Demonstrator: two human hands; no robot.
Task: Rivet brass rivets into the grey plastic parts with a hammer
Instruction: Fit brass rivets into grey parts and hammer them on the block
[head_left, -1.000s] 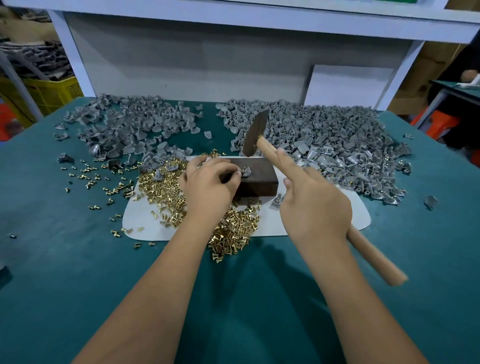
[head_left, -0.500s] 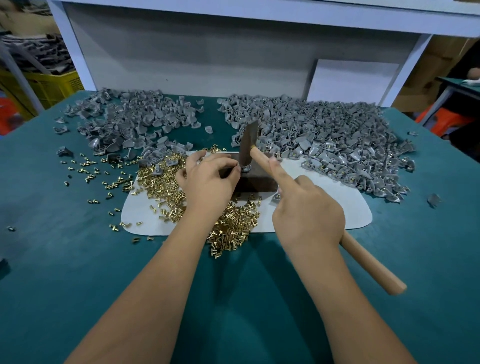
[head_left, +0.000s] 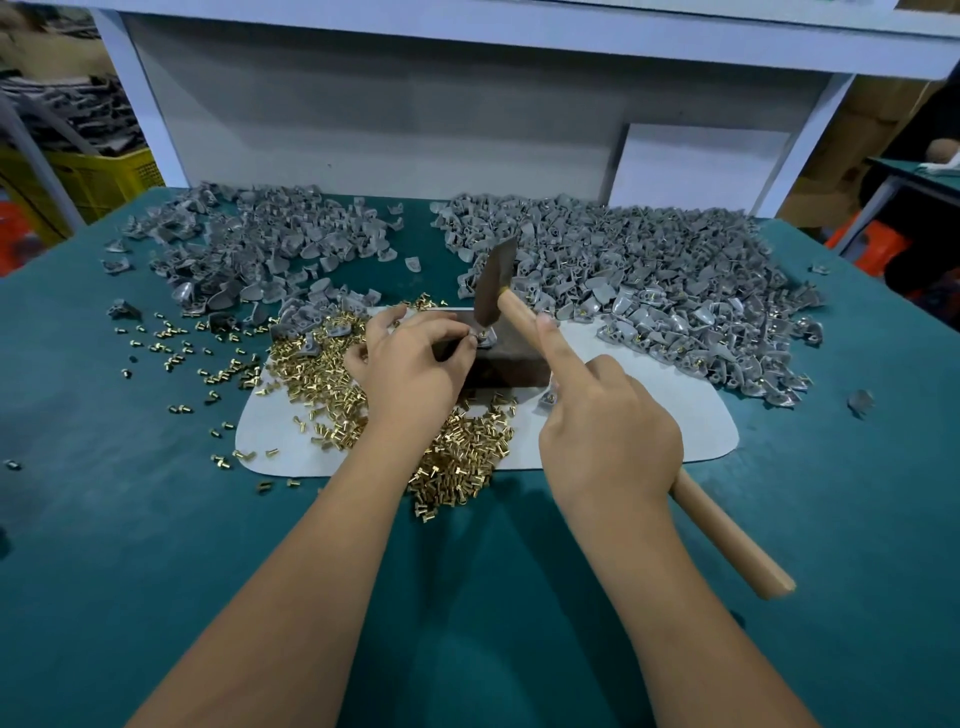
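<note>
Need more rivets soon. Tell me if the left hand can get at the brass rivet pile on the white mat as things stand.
Probably yes. The left hand pinches the grey part on the dark block, and the brass rivet pile lies uncovered right beside and beneath its wrist. It must let go of the part first.

The table (head_left: 156, 519) under both hands is dark teal and plain. Under the left hand (head_left: 410, 379) lies a pale white mat (head_left: 649, 415), covered partly with shiny golden brass rivets (head_left: 322, 374). Beyond the fingers are two heaps of grey plastic parts (head_left: 649, 275), some with small golden dots. The right hand (head_left: 608, 431) holds a hammer (head_left: 727, 530) with a light tan wooden handle and a dark grey head. Between the hands stands a dark brown block (head_left: 511, 358). Far left of the left hand is a yellow crate (head_left: 93, 182).
</note>
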